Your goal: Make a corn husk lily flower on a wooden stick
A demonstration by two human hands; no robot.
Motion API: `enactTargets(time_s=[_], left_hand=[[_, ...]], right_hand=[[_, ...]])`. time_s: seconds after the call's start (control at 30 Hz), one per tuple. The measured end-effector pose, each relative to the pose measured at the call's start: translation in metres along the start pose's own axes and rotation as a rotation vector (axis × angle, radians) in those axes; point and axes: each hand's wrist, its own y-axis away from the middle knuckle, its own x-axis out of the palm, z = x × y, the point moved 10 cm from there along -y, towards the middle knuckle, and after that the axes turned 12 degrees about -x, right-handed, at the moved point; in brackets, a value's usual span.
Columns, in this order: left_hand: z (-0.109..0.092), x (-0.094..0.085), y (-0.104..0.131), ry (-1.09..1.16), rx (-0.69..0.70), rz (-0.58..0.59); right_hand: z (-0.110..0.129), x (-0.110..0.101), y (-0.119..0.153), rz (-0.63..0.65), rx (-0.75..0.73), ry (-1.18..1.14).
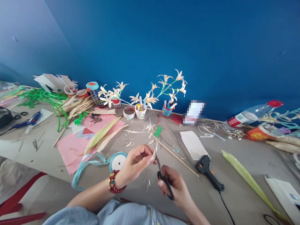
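Note:
My right hand (174,184) grips black-handled scissors (158,161), their blades pointing up and away from me. Between the thumb and fingers of my left hand (140,161) is a small pale strip of husk (154,154), close against the scissor blades. Whether the blades touch the strip is too small to tell. Beyond my hands, small petal-shaped husk scraps (128,144) and a pale husk flower (150,127) lie on the grey table (140,203). A spool of light blue ribbon (118,162) rests beside my left wrist, partly covered by it.
Right of my hands lies a black glue gun (207,172) with its cord, near a white card (192,144). A thin wooden stick (178,158) points toward it. Pink paper (70,153) and green husks (100,134) spread leftward. Cups with husk flowers (140,112) line the blue wall.

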Motion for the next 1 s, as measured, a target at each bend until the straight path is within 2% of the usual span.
enactTargets(time_s=[0.2, 0.5, 0.73, 1.0], left_hand=[[0.007, -0.004, 0.001, 0.079, -0.060, -0.022], [-0.001, 0.000, 0.000, -0.055, -0.068, 0.161], [-0.006, 0.001, 0.000, -0.124, -0.096, 0.181], [0.000, 0.000, -0.002, -0.072, -0.159, 0.190]], right_hand=[[0.004, 0.005, -0.003, 0.044, -0.007, -0.023], [0.015, 0.014, -0.005, 0.196, 0.016, -0.152], [0.017, 0.010, -0.006, 0.183, 0.029, -0.119], [0.009, 0.004, -0.005, 0.139, 0.052, -0.124]])
